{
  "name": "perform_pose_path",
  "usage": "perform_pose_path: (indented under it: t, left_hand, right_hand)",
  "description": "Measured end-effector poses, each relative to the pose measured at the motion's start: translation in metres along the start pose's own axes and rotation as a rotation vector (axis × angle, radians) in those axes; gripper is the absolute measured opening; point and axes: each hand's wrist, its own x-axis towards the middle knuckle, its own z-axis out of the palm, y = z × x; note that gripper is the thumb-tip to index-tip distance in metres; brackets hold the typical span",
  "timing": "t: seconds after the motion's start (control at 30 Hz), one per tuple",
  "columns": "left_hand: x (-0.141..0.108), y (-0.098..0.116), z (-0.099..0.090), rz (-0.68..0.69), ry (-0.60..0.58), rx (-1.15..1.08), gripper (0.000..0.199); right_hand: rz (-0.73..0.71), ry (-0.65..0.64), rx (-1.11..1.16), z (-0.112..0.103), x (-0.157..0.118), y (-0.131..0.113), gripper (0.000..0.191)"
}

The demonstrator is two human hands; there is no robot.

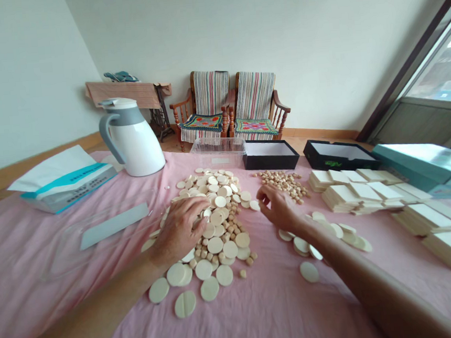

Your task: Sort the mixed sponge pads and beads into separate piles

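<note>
My left hand point(181, 226) rests on the left side of a heap of pale round wooden discs point(215, 245). Its fingers are bent, with a gap between thumb and forefinger, and I see nothing held there. Small wooden cubes point(228, 232) are mixed in with the discs. To the right, my right hand point(276, 206) is closed, its fingers curled together beside a separate pile of small cubes point(279, 179). Whatever those fingers may hold is hidden. Under my right forearm lies a smaller group of discs point(301, 245).
Stacks of rectangular wooden pieces point(346, 198) stand right, near a teal box point(426, 162). Two black trays point(271, 162) and a clear plastic container point(218, 151) line the back. A white jug point(138, 145), tissue pack point(71, 182) and clear lid point(114, 226) are left.
</note>
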Motion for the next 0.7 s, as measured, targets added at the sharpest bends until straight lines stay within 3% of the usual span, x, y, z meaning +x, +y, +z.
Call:
perform_pose_path:
  t: [0.17,0.27,0.37,0.57,0.7]
  left_hand:
    - [0.000,0.000,0.001,0.003,0.010,0.001,0.028]
    - [-0.001,0.000,0.001,0.003,0.005,0.004,0.027]
    - [-0.001,-0.001,0.001,0.009,-0.002,0.006,0.027]
    - [-0.001,-0.002,0.001,0.013,-0.010,0.017,0.028]
    - [-0.001,-0.002,0.002,0.011,-0.010,0.017,0.025]
  right_hand:
    - [0.240,0.073,-0.249,-0.033,0.017,0.048,0.013]
    - [0.307,0.103,-0.289,-0.040,0.020,0.054,0.019]
    - [0.249,0.060,-0.229,-0.034,0.018,0.039,0.016]
    - [-0.024,-0.178,0.018,-0.001,0.011,-0.018,0.013]
    - [0.018,-0.226,-0.077,0.019,0.009,-0.045,0.008]
